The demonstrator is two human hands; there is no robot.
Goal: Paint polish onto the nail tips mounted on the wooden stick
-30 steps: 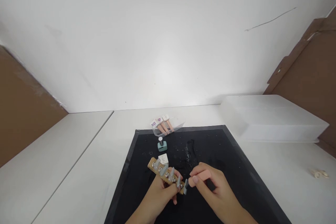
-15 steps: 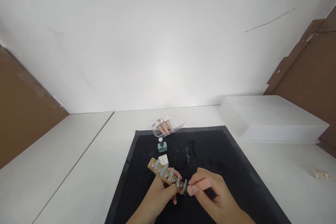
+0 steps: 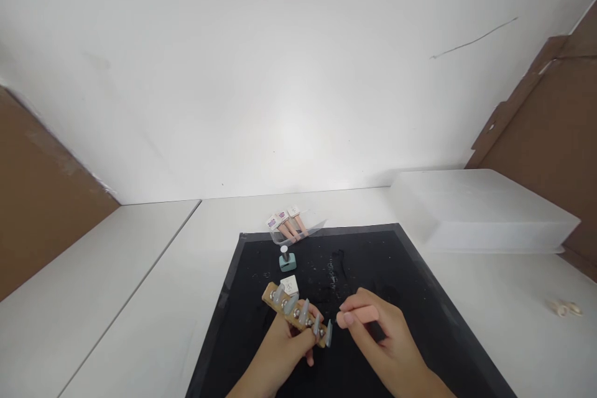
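My left hand (image 3: 290,343) is wrapped round a wooden strip (image 3: 269,291) that carries several grey pointed nail tips (image 3: 304,311) on round metal studs. The strip slants down to the right over the black mat. To its right, my right hand (image 3: 380,342) pinches a pink capped stick (image 3: 366,314), its left end a short way from the last nail tip. Behind the strip lie a white square card (image 3: 290,285), partly covered by it, and a teal bottle (image 3: 288,262) with a metallic stem.
A clear tray (image 3: 314,227) with pink sticks bearing white labels sits at the back edge of the black mat (image 3: 373,249). At the right are a white translucent box (image 3: 494,236) and small cream objects (image 3: 562,308). A white wall rises behind.
My right hand and the pink stick have moved slightly up and to the right, away from the last nail tip. My left hand and the strip have hardly moved.
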